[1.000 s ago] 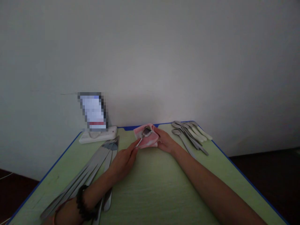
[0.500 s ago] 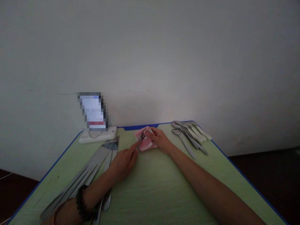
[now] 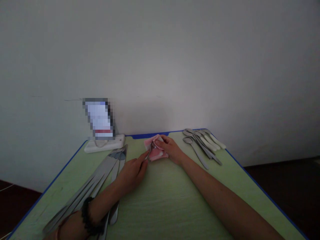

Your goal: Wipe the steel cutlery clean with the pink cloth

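Note:
Pinched in my left hand (image 3: 135, 171) is the handle of a small metal spoon (image 3: 149, 154), tilted up toward the right. Its bowl end lies against a pink and white cloth (image 3: 157, 154), which partly covers it. My right hand (image 3: 170, 150) grips the cloth, thumb on top and pressing it near the spoon's bowl. Both hands are close together over the far middle of the table. To the right of my right hand, a lone metal spoon (image 3: 196, 153) lies beside a group of cutlery (image 3: 203, 143), some of it with white handles.
Long flat metal utensils (image 3: 87, 186) lie fanned out on the left, partly under my left forearm. Behind them a phone with a blurred screen (image 3: 100, 118) stands on a white base (image 3: 105, 144). The green table (image 3: 160, 206) has a blue edge and meets a plain wall (image 3: 160, 66).
The cloth has shifted very slightly to the right at the spoon's bowl. Both hands keep their hold and almost the same place; the other cutlery has not moved.

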{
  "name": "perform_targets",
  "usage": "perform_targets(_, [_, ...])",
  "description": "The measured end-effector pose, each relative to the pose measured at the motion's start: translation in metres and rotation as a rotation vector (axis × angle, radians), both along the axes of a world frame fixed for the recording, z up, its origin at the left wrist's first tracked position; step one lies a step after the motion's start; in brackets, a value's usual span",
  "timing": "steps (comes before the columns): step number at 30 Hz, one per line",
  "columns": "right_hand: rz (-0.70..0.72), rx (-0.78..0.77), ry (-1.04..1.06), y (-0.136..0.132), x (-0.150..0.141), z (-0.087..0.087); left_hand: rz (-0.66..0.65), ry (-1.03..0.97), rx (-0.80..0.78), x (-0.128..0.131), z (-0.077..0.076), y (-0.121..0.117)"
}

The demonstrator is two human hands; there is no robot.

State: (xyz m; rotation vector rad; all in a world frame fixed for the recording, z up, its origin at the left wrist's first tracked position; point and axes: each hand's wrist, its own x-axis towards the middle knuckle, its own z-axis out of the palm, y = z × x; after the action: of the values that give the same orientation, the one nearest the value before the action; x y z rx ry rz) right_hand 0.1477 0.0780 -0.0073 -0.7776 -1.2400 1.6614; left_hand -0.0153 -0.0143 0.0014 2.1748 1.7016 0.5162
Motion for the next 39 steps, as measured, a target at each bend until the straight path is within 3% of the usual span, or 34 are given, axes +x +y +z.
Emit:
perform_targets(8, [-0.094, -0.122, 0.211, 0.0045, -0.0035, -0.0041, -0.026, 0.006, 0.005, 0.0019, 0.0031, -0.0023])
perform_targets(15, [-0.061, -0.216, 0.226, 0.0051, -0.0031, -0.0025, -0.044, 0.092, 0.016, 0.0008, -0.0012, -0.0013])
perform_targets(21, [0.001, -0.209, 0.206, 0.004, -0.0039, -0.0007, -0.068, 0.107, 0.054, -0.0011, -0.0059, -0.0008])
perform_targets(39, [0.055, -0.185, 0.188, 0.0023, -0.004, -0.0006, -0.071, 0.173, 0.021, 0.003, -0.0005, -0.0017])
